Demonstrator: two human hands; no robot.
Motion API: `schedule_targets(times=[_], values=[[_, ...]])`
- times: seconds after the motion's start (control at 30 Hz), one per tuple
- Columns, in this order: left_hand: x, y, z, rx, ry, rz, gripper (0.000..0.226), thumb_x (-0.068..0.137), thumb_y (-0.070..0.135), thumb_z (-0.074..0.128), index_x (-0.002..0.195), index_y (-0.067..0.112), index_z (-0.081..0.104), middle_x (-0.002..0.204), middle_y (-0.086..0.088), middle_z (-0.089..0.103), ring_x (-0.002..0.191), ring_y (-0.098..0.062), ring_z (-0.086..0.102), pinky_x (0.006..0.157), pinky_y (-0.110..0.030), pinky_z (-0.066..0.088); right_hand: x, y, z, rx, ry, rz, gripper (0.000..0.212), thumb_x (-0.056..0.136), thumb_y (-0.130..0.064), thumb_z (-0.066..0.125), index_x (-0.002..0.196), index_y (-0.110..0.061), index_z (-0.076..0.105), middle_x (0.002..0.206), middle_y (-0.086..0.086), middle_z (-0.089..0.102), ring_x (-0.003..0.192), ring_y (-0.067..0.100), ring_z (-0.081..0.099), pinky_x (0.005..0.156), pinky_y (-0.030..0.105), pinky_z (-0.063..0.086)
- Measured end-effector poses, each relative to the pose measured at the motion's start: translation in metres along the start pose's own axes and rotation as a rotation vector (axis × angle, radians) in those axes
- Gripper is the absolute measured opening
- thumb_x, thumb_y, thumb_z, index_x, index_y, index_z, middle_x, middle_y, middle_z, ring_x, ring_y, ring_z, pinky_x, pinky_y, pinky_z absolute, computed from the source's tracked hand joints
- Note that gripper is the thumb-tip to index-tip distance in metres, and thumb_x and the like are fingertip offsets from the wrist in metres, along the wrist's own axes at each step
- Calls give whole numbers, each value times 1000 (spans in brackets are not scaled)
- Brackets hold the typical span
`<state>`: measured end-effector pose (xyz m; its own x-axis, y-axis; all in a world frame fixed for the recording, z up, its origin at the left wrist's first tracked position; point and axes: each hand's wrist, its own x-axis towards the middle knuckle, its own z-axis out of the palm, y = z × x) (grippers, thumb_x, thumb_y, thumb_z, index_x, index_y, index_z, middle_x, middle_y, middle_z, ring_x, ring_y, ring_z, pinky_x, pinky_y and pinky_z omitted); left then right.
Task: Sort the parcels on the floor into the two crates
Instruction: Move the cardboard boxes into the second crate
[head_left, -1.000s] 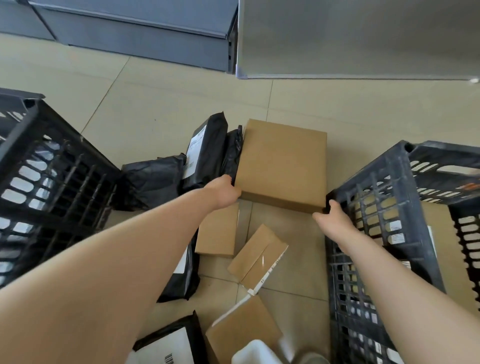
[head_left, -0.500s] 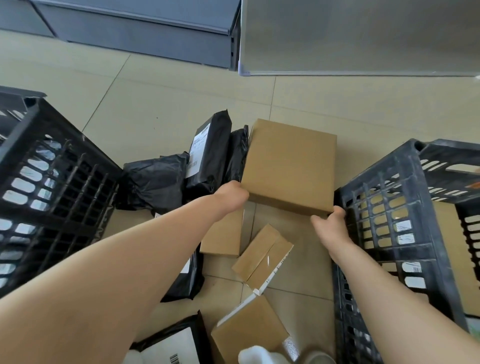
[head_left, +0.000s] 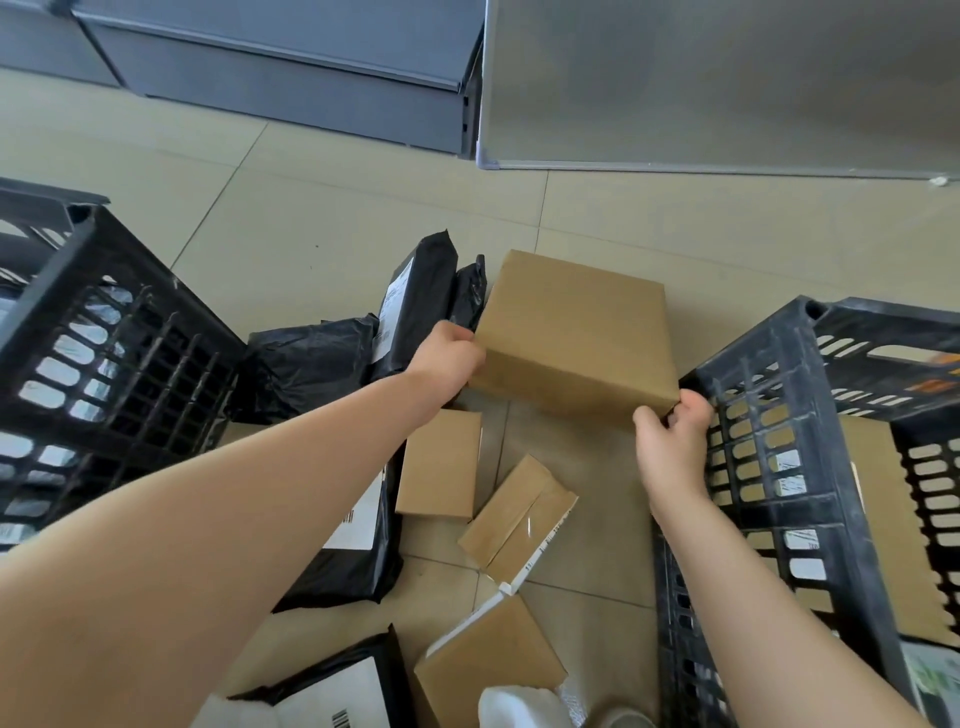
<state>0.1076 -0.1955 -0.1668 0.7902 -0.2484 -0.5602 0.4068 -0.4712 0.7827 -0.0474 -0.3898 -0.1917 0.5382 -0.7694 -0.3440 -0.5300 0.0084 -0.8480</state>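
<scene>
Head view: left hand and right hand grip near corners of large cardboard box, beside right crate. Step: pick-up. Next, I judge: lift over rim, lower in.

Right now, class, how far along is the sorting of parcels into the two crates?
Done: the right crate already holds cardboard; the left crate shows labelled items through its slots. In hand: the left hand and right hand grip the large box. Left: three small boxes and several black mailer bags still lie on the floor.
</scene>
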Motion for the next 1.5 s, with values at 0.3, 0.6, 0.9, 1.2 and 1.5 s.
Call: schedule_targets(times=[0.3,0.6,0.9,1.2,1.5], values=[[-15,25,-21,-310,-3,150,40,92,12,53,130,27,53,127,2,60,108,-16,57,79,-29,46,-10,-55,-19,175,-43,-256,67,88,-29,57,152,-33,35,151,-11,44,137,4,42,115,35,35],[-32,49,-35,-470,-22,323,39,82,36,55,120,31,64,110,6,67,109,-13,59,98,-35,45,-19,-94,-44,448,-5,-216,62,82,-29,57,143,-21,48,143,-4,54,133,12,50,116,46,36],[-46,76,-55,-557,-59,409,36,98,22,46,128,11,60,115,1,67,114,-19,62,98,-29,49,-37,-104,-57,356,-108,-358,64,80,-1,49,140,-22,54,130,-3,66,119,11,61,102,32,47],[-82,92,-71,-343,-67,490,51,85,17,49,135,27,55,125,12,62,109,-1,55,80,-23,40,-52,-115,-62,357,-73,-275,19,96,-10,62,105,-22,74,106,-6,76,101,9,69,93,30,53],[-83,66,-85,-159,-125,341,80,92,28,67,155,41,18,138,8,53,109,-8,58,82,-28,45,-60,-115,-61,245,-217,-204,42,97,-23,62,139,-27,55,131,-8,65,114,11,64,98,44,54]])
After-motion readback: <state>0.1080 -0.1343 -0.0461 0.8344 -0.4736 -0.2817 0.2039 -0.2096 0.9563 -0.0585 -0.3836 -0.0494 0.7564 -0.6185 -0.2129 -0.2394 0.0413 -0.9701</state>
